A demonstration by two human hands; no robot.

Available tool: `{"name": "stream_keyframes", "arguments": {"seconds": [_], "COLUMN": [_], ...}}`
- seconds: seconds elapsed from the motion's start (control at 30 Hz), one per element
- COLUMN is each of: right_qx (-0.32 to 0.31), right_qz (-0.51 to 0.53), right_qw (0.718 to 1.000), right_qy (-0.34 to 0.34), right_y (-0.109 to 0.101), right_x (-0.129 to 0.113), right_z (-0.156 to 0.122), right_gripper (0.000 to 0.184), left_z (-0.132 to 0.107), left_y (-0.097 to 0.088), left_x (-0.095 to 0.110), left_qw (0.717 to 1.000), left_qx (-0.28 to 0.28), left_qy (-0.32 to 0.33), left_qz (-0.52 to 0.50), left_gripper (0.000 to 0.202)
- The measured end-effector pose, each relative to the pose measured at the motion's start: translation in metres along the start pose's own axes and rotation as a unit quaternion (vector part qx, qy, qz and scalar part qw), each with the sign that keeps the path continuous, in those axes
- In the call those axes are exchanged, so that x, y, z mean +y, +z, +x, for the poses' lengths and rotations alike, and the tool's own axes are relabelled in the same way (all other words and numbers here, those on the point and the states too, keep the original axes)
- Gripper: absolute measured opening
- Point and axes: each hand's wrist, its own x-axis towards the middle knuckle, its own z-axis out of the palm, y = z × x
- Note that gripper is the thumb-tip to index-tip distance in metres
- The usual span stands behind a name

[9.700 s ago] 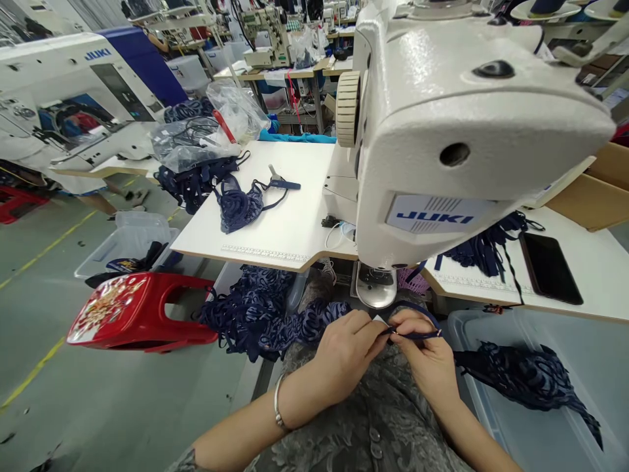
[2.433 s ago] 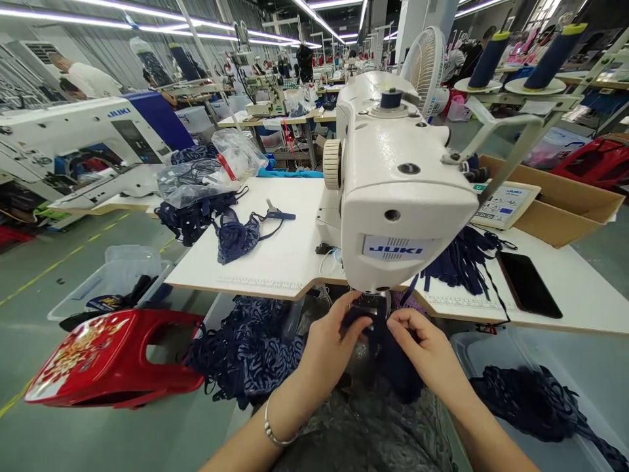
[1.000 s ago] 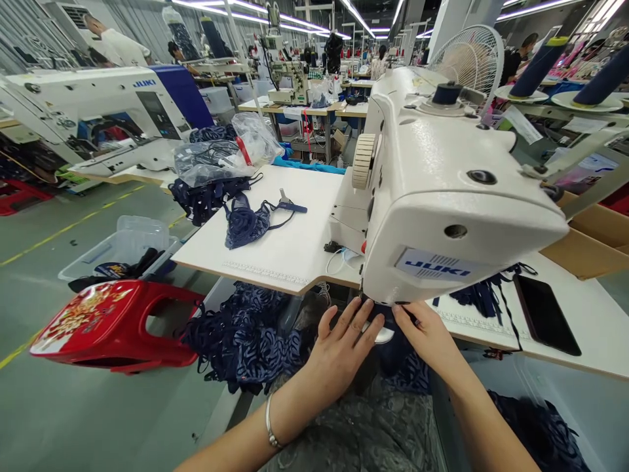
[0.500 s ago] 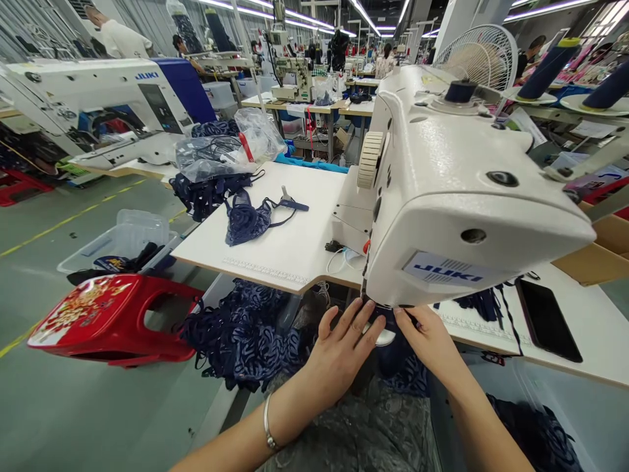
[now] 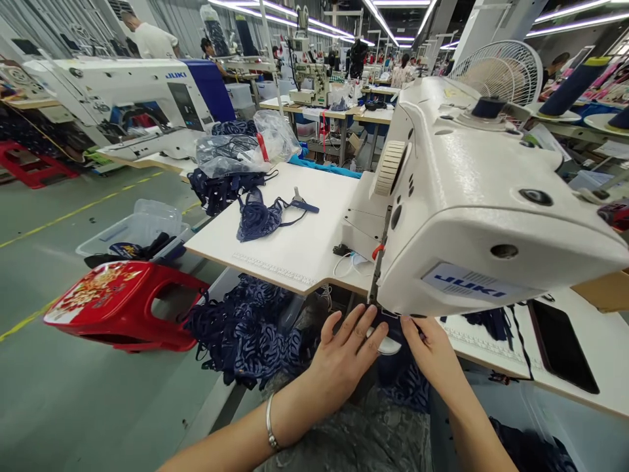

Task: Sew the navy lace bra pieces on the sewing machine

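The sewing machine [image 5: 491, 216] overhung the navy garment [image 5: 405, 380]. Beneath the machine, the left hand [image 5: 341, 360] pressed spread fingers down, apparently for flatness; the right hand [image 5: 435, 357] touched the garment, apparently steadying it, any pinch indiscernible.

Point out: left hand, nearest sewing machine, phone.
Left hand [image 5: 341, 357], head view: back of the hand.
Nearest sewing machine [image 5: 486, 190], head view: top of its white housing.
Phone [image 5: 564, 346], head view: middle of its dark screen.
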Motion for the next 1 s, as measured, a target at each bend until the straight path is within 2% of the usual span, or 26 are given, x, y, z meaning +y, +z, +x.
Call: {"name": "stream_keyframes", "arguments": {"seconds": [0.17, 0.33, 0.5, 0.63, 0.73, 0.8, 0.87, 0.93, 1.0], "right_qx": [-0.013, 0.041, -0.088, -0.096, -0.095, -0.085, -0.088, -0.099, -0.104], "right_qz": [0.040, 0.096, 0.030, -0.013, 0.016, 0.042, 0.064, 0.075, 0.069], "right_qw": [0.999, 0.994, 0.996, 0.995, 0.994, 0.992, 0.989, 0.988, 0.990], "right_qy": [0.033, 0.026, 0.011, -0.005, 0.049, 0.086, 0.102, 0.096, 0.064], "right_y": [0.005, 0.011, 0.010, 0.005, -0.008, -0.024, -0.040, -0.053, -0.057], "right_x": [0.009, 0.032, 0.053, 0.074, 0.084, 0.081, 0.069, 0.048, 0.022], "right_z": [-0.005, -0.012, -0.023, -0.034, -0.042, -0.046, -0.050, -0.051, -0.048], "right_gripper": [0.033, 0.032, 0.034, 0.031, 0.027, 0.026, 0.025, 0.025, 0.024], "left_z": [0.000, 0.000, -0.001, -0.001, 0.002, 0.004, 0.005, 0.004, 0.002], "left_y": [-0.003, -0.002, 0.001, 0.002, 0.001, -0.002, -0.006, -0.011, -0.016], "left_x": [-0.001, -0.001, -0.001, -0.001, -0.001, -0.001, -0.004, -0.014, -0.030], "left_qw": [1.000, 1.000, 1.000, 1.000, 1.000, 0.999, 0.998, 0.995, 0.990], "left_qx": [0.002, -0.002, -0.006, -0.016, -0.014, -0.006, 0.019, 0.070, 0.127], "left_qy": [-0.005, -0.003, 0.006, 0.011, 0.014, 0.013, 0.002, -0.011, -0.027], "left_qz": [0.019, 0.017, -0.004, -0.017, -0.024, -0.035, -0.057, -0.070, -0.059], "left_gripper": [0.041, 0.039, 0.038, 0.041, 0.041, 0.036, 0.026, 0.014, 0.013]}}
